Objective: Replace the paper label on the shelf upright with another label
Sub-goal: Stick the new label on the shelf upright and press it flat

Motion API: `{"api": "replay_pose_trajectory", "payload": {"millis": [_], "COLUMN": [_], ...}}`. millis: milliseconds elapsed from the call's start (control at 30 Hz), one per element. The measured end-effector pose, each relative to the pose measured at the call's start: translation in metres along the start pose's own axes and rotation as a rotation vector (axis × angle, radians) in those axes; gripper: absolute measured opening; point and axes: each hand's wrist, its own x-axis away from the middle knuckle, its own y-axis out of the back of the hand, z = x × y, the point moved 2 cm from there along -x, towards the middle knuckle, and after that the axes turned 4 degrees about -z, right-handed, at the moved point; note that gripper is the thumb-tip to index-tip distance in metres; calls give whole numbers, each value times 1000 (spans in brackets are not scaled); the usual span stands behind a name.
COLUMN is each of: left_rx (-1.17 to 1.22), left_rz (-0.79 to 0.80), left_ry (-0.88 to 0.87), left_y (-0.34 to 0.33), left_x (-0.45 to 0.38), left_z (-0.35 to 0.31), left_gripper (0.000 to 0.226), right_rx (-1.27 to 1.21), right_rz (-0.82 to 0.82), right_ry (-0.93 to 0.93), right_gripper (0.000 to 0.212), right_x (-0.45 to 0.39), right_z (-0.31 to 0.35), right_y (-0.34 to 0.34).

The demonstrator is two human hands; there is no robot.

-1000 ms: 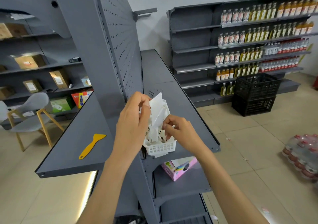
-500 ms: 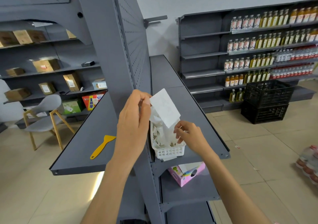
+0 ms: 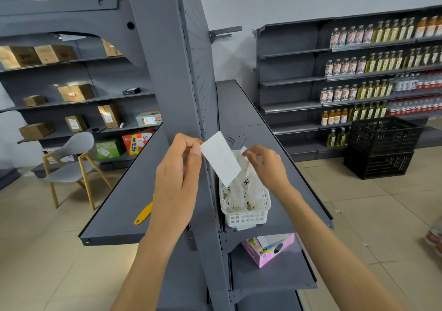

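1. A white paper label (image 3: 221, 158), a small rectangle, is held up in front of the grey shelf upright (image 3: 177, 76), just above a white plastic basket (image 3: 246, 217).
2. The label looks thin and very light. It stands out flat from the fingers but would bend or crease easily, so it is best taken by an edge or corner, which is where it is held.
3. The left hand (image 3: 178, 177) pinches the label's upper left corner between thumb and fingertips, the other fingers curled in.
4. The right hand (image 3: 265, 165) hovers just beside the label's far edge, fingers loosely bent. Whether it touches the label or holds anything is hard to tell from here.
5. The basket is filled with loose white slips (image 3: 241, 191) and sits on the shelf board (image 3: 299, 200) right of the upright.
6. A yellow scraper (image 3: 143, 214) lies on the board left of it.
7. A pink box (image 3: 267, 251) rests on the shelf below.
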Motion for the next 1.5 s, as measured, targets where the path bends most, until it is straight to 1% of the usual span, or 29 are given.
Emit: {"api": "replay_pose_trajectory", "payload": {"millis": [67,100,133,167,267,400,533,600,633,700,767,833,900,1067,1167,1233,1333,1500], "left_rx": [-7,-8,-7,-6,-14,-17,-34,-37,-38,-32,-17,-1,30,84,85,115,146,82], "left_rz": [2,2,-1,1,11,30,38,26,16,-8,-28,-52,-65,-50,-71,-80,-58,-56], "left_ry": [5,7,7,10,16,21,13,1,-10,-43,-73,-93,-106,-156,-161,-129,-110,-149], "left_y": [2,3,4,5,6,6,4,4,4,3,2,1,-1,-8,-9,-8,-4,2], "left_x": [-2,-2,-4,-5,-8,-10,-14,-17,-18,-19,-19,-18,-16,-14,-14,-16,-20,-26], "left_z": [2,2,2,2,2,3,3,2,1,-3,-7,-12,-18,-27,-25,-23,-23,-25], "left_gripper": [20,20,20,20,20,18,18,17,16,14,13,13,12,15,17,20,25,26], "right_rx": [215,282,315,325,264,-66,-355,-445,-458,-383,-259,-173,-146,-224,-340,-390,-428,-458], "right_rz": [149,222,265,271,163,-71,-253,-256,-208,-71,-6,-24,-49,-67,-85,-89,-79,-80], "right_ry": [38,41,42,43,69,140,310,428,482,538,541,558,562,522,450,418,402,392], "right_gripper": [27,28,29,29,28,20,24,27,26,27,38,47,47,32,32,32,30,29], "right_x": [-9,-12,-14,-14,-13,-3,26,45,53,65,69,71,72,75,76,76,77,75], "right_z": [-4,-6,-7,-8,-3,25,77,105,115,128,131,131,132,131,130,129,129,135], "right_y": [-6,-9,-11,-12,-9,5,31,48,55,63,66,68,70,73,78,81,83,84]}}
